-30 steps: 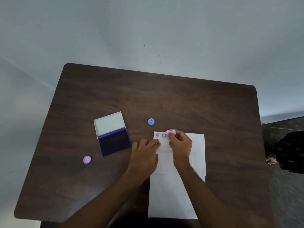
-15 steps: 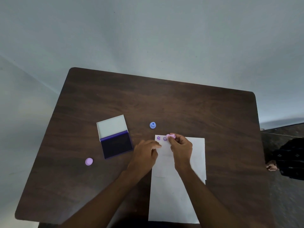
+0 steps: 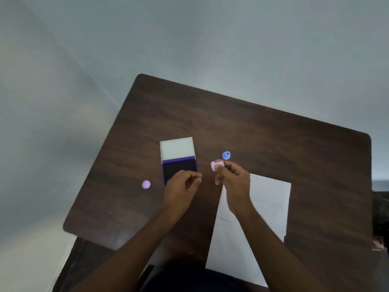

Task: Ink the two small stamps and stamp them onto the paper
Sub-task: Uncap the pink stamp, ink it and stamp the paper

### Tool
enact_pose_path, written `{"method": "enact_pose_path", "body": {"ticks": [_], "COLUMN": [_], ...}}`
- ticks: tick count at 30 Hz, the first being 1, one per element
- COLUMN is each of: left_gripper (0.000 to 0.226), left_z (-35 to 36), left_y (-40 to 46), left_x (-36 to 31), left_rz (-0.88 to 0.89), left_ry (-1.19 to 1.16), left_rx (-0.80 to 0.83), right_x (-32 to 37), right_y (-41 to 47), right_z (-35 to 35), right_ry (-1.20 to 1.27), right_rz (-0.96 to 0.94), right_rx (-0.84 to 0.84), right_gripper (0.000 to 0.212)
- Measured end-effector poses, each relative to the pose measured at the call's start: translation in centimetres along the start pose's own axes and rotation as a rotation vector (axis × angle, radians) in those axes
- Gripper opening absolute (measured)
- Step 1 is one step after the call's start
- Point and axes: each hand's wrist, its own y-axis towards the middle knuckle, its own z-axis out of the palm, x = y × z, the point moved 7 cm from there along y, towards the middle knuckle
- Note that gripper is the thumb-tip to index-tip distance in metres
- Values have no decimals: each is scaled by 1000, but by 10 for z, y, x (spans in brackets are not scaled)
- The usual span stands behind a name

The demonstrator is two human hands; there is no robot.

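Note:
My right hand [image 3: 232,184] holds a small pink stamp [image 3: 216,165] by its fingertips, lifted off the white paper [image 3: 267,205] and left of the sheet's top edge. The paper's stamped corner is hidden behind that hand. My left hand [image 3: 182,187] hovers with curled fingers over the near edge of the open ink pad [image 3: 179,167], holding nothing. The pad's white lid [image 3: 176,148] lies flipped back. A small blue stamp [image 3: 226,155] stands on the table just beyond my right hand.
A purple round cap [image 3: 146,184] lies left of the ink pad. The dark wooden table [image 3: 273,140] has its left edge near the cap. A person's hand [image 3: 379,246] shows at the far right edge of the frame.
My right hand has lifted the pink stamp off the paper and carried it left toward the ink pad. My left hand left the paper and moved over the pad. The camera view shifted.

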Motion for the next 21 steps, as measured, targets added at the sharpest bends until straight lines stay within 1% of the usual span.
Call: {"method": "enact_pose_path", "body": {"ticks": [3,7,10,14,17,19,21], "left_gripper": [18,16,18,20,16,22,34], "left_z": [-34,-68,-86,-99,-103,-103,-99], "left_y": [-12,-26,-32,-38,-41,-39,-35], "left_x": [17,44,64,88,106,116,126], "left_rz": [-9,-63,-115,-155,-202,-233,-265], "left_ry": [-47,-148,-186,-216,-264,-232,-156], "left_rx": [-118,-256,-321,-386,-431,-443,-412], "right_x": [-2,0,1,-7,-14,-17,-20], "right_y": [-3,-8,-10,-13,-17,-19,-21], "right_z": [29,66,85,105,115,119,123], "right_ry": [-25,-55,-79,-112,-140,-145,-156], "right_rz": [36,36,37,60,82,86,89], "right_rx": [81,206,246,295,304,313,323], "right_gripper": [7,20,26,11,8,7,7]}}
